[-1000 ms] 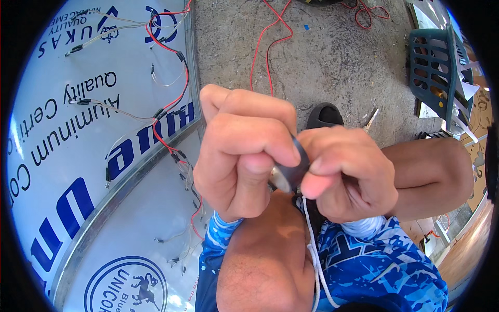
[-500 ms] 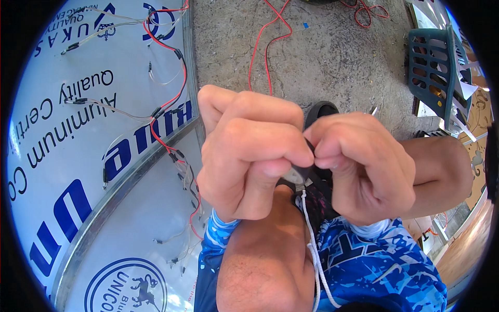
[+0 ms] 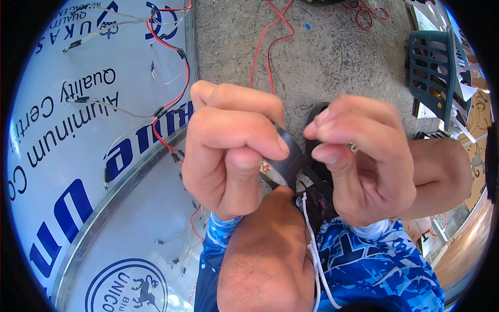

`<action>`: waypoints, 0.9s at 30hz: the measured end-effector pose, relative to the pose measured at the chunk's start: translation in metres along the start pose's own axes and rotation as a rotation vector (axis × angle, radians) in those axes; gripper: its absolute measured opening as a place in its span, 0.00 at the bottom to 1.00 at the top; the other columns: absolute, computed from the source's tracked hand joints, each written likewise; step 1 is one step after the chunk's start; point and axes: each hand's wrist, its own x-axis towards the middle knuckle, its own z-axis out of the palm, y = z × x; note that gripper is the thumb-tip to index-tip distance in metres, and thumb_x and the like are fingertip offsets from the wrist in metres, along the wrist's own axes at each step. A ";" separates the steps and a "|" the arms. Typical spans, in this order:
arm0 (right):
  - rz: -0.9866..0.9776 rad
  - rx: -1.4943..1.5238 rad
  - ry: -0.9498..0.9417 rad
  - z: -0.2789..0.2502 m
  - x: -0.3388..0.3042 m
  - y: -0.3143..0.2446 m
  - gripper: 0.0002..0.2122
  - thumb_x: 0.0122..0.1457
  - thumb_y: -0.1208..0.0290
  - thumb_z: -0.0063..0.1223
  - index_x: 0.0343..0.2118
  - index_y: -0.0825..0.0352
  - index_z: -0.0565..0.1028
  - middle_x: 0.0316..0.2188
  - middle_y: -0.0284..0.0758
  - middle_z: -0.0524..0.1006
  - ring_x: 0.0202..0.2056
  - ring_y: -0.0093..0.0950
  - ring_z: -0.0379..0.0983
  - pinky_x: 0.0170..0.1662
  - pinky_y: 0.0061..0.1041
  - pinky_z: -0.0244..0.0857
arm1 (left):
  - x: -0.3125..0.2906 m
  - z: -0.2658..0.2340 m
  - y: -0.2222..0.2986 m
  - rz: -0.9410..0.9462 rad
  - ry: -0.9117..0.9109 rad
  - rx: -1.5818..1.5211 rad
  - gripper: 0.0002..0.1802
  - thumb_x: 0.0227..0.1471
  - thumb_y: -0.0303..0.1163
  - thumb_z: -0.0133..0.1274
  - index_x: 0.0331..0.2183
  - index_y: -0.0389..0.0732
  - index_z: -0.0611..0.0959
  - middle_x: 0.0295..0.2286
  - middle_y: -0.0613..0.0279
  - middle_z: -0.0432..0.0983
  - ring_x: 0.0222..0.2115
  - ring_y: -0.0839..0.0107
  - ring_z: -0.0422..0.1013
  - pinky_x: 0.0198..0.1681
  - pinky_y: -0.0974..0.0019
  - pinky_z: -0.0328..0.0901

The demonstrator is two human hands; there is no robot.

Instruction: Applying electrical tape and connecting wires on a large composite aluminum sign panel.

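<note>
A roll of black tape (image 3: pixel 290 162) is pinched between the thumb and bent index finger of my left hand (image 3: pixel 228 148); its pale inner core shows beneath the fingertips. My right hand (image 3: pixel 369 161) hovers just to the right of it. Its thumb and index fingertips stand apart, with nothing visible between them. Something small and gold-coloured (image 3: pixel 354 147) shows between its fingers, too small to make out. Both hands are above my lap, and the roll's far side is partly hidden by the left fingers.
White printed panels (image 3: pixel 62 140) with a metal frame edge (image 3: pixel 112 200) lie at the left. Red and black wires (image 3: pixel 185 73) with small clear-leaded parts rest across them. More red wire (image 3: pixel 270 52) runs over the concrete floor (image 3: pixel 228 47). A dark green basket (image 3: pixel 431 73) stands at the far right.
My hands have moved apart. The right thumb and index finger have opened and drawn away from the tape; my left hand has shifted left with the roll, exposing more of it.
</note>
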 end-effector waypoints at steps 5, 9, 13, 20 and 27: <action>-0.018 -0.075 -0.089 -0.008 0.004 -0.005 0.08 0.50 0.82 0.61 0.31 0.78 0.75 0.29 0.47 0.76 0.28 0.30 0.75 0.31 0.21 0.71 | 0.000 -0.001 -0.001 -0.002 -0.003 0.027 0.14 0.63 0.42 0.39 0.31 0.43 0.70 0.25 0.53 0.67 0.22 0.75 0.58 0.28 0.73 0.57; -0.068 -0.089 -0.160 -0.012 0.008 -0.006 0.07 0.48 0.83 0.61 0.30 0.77 0.75 0.26 0.47 0.77 0.26 0.30 0.76 0.27 0.21 0.70 | -0.001 -0.001 -0.001 0.025 0.008 0.019 0.13 0.63 0.42 0.41 0.31 0.43 0.70 0.25 0.53 0.68 0.23 0.76 0.58 0.28 0.73 0.56; -0.123 -0.134 -0.125 -0.006 0.009 0.000 0.04 0.51 0.82 0.58 0.28 0.77 0.74 0.25 0.45 0.76 0.25 0.30 0.75 0.26 0.21 0.68 | -0.003 0.001 -0.002 0.019 0.014 0.061 0.13 0.62 0.41 0.42 0.31 0.43 0.70 0.25 0.52 0.69 0.23 0.76 0.57 0.29 0.74 0.55; -0.115 -0.248 -0.007 0.013 0.004 0.005 0.05 0.56 0.81 0.52 0.25 0.76 0.71 0.25 0.43 0.74 0.24 0.29 0.71 0.26 0.21 0.66 | -0.007 0.009 -0.004 -0.006 0.101 0.077 0.13 0.62 0.40 0.44 0.30 0.41 0.70 0.26 0.52 0.70 0.23 0.76 0.58 0.30 0.75 0.53; -0.039 -0.277 0.004 0.013 0.005 -0.001 0.05 0.57 0.81 0.49 0.25 0.74 0.71 0.31 0.44 0.73 0.25 0.26 0.67 0.32 0.22 0.66 | -0.007 0.005 0.002 -0.039 0.082 0.072 0.13 0.62 0.40 0.43 0.30 0.41 0.69 0.26 0.53 0.68 0.24 0.76 0.59 0.29 0.73 0.56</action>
